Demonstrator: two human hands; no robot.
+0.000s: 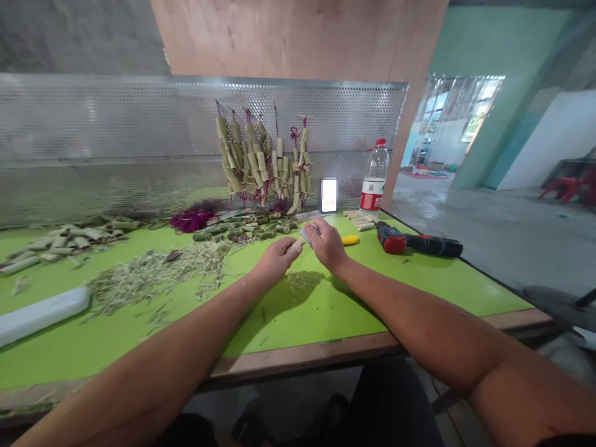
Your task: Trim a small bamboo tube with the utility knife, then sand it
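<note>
My left hand (280, 256) is closed around a short, pale piece of bamboo (302, 241), thumb along its top. Against the bamboo's far end, my right hand (327, 242) grips a flat grey piece (307, 235), blade-like or sheet-like; its kind is not clear. A yellow handle (351, 239) shows just right of my right hand, and I cannot tell whether it joins the grey piece. Both hands are close together above the green table top (354, 310). Below them lies a small heap of thin shavings (298, 282).
Left are a large shavings heap (162, 270), cut bamboo (79, 239) and a white bar (44, 315). Purple string (192, 219) and green bamboo (251, 226) lie behind; strung bamboo (254, 161) hangs there. A phone (329, 195), bottle (374, 180), pale bamboo (361, 220) and cordless drill (414, 242) occupy the right.
</note>
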